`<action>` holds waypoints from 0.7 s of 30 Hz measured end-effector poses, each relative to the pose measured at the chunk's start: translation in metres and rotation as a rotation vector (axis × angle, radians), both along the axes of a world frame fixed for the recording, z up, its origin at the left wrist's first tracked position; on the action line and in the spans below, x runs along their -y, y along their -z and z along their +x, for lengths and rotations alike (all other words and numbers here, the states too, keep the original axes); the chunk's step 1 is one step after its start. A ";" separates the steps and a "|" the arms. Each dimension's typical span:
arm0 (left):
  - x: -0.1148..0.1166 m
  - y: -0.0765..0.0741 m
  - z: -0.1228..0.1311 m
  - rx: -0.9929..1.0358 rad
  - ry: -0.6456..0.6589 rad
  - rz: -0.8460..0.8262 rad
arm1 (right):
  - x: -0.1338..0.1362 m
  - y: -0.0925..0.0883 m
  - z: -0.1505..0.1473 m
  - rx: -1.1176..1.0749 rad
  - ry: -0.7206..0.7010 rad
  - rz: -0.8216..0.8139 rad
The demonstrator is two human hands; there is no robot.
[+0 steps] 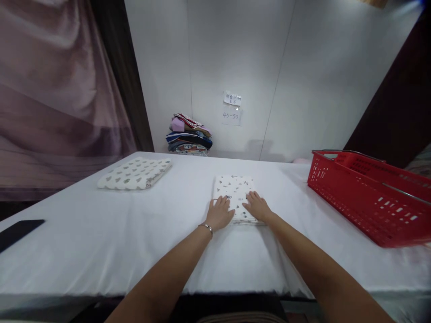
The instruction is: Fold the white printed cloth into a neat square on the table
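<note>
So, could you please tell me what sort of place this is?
Probably an indoor textile work area: a white-covered table bears two folded, patterned cloths and a red basket, with a stack of fabrics near the wall.

The folded cloth [232, 186] under the hands [220, 213] looks soft and matt, the bracelet [210, 229] next to them is shiny metal, and the worktop [151, 233] around them is covered in smooth cloth with little creases. To the right of the hands, the basket [353, 202] is smooth, hard plastic with shiny metal handles [407, 194]. Left of the hands, the other folded cloth [134, 172] is matt too, the curtain [50, 89] farther out is cloth with a soft shine, and beyond the hands paper notes [231, 115] hang on a smooth wall [235, 45].
</note>
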State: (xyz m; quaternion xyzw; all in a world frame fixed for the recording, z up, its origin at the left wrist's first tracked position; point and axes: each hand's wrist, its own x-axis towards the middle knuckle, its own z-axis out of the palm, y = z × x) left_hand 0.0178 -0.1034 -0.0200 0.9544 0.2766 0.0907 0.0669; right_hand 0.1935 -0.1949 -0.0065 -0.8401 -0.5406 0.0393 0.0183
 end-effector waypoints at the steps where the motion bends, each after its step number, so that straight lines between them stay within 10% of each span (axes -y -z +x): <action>1: 0.000 -0.001 0.000 -0.001 0.002 -0.005 | 0.001 0.004 0.002 -0.001 0.001 -0.007; 13: -0.029 0.001 0.017 -0.032 -0.050 -0.051 | -0.001 0.009 0.004 -0.028 -0.007 -0.004; 21: -0.029 0.002 0.016 -0.067 -0.067 -0.061 | -0.058 -0.015 0.029 0.015 0.073 0.083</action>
